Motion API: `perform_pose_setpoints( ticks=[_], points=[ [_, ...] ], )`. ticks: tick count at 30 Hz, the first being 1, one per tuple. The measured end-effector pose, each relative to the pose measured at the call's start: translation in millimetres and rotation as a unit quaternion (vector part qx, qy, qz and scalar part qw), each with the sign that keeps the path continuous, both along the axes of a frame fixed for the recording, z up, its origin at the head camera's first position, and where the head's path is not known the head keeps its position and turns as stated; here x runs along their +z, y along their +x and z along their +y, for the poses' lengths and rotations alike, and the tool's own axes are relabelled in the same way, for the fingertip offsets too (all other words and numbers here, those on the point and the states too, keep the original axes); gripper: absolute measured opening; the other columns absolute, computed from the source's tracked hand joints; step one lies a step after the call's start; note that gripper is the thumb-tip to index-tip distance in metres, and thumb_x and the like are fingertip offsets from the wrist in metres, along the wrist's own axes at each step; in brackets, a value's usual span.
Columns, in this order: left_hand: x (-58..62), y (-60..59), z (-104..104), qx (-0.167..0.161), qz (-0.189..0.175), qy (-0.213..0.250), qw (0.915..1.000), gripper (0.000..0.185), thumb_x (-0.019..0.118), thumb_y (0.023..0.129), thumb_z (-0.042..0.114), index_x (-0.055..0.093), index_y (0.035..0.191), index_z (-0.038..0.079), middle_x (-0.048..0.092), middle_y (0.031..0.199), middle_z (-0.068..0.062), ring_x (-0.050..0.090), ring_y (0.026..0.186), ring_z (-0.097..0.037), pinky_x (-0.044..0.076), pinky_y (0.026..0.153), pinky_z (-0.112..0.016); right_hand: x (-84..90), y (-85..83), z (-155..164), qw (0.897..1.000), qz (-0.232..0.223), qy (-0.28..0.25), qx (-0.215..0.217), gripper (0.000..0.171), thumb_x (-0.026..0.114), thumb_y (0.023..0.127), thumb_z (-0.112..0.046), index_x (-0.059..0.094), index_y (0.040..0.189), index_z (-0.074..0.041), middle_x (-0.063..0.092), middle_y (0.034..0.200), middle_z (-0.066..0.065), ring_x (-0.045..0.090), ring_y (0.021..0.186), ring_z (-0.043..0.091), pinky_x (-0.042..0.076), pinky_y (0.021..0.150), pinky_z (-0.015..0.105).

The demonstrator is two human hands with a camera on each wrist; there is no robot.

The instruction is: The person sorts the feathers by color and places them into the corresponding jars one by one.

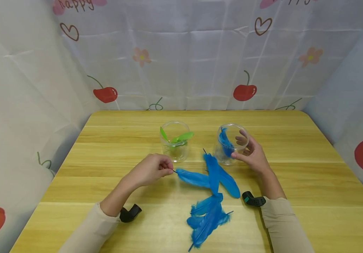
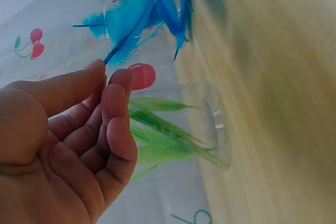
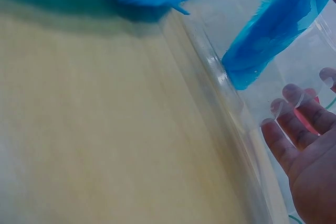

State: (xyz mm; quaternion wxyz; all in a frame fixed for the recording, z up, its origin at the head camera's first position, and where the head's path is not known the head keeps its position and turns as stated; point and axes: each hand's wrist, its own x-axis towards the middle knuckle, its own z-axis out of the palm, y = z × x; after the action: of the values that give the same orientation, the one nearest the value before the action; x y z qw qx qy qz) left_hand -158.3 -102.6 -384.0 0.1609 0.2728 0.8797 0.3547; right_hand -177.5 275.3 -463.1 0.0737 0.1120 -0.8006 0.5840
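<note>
Two clear cups are stood apart, side by side, on a wood-grained desk. Several green feathers are held in the left cup, and at least one blue feather is contained in the right cup. By the left hand, a single loose blue feather is pinched at its dark quill between thumb and forefinger, the other fingers being loosely curled; it is held just nearer than the left cup, with its vane pointed right. By the right hand, the right cup is gripped at its right side, the fingers partly spread and curved around the far wall, the thumb set on the near side. Between the arms, more blue feathers are laid in overlapping clusters. Behind the desk, a white cloth printed with cherries, hearts and flowers is hung.
</note>
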Motion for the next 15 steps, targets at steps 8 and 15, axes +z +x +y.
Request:
perform_pose_setpoints(
  ticks=[8,15],
  points=[
    [12.9,8.5,-3.5,-0.035,0.004,0.003,0.9994,0.006,0.069,0.093,0.012,0.068,0.088,0.012,0.065,0.079,0.002,0.056,0.069,-0.011,0.05,0.061,-0.027,0.1,0.1,-0.1,1.0,-0.004,0.0,-0.002,0.081,0.072,0.087,0.0,0.029,0.155,-0.01,0.044,0.145,0.028,0.041,0.133,0.045,0.03,0.106,0.065],
    [30.9,18.1,-6.5,-0.056,0.006,-0.004,0.9984,0.007,0.07,0.093,0.011,0.067,0.087,0.014,0.061,0.075,0.009,0.055,0.066,-0.01,0.049,0.06,-0.026,0.0,-0.6,0.2,1.0,-0.003,-0.002,-0.002,0.081,0.072,0.087,0.0,0.03,0.155,-0.01,0.045,0.145,0.027,0.042,0.133,0.044,0.03,0.106,0.065]
  ],
)
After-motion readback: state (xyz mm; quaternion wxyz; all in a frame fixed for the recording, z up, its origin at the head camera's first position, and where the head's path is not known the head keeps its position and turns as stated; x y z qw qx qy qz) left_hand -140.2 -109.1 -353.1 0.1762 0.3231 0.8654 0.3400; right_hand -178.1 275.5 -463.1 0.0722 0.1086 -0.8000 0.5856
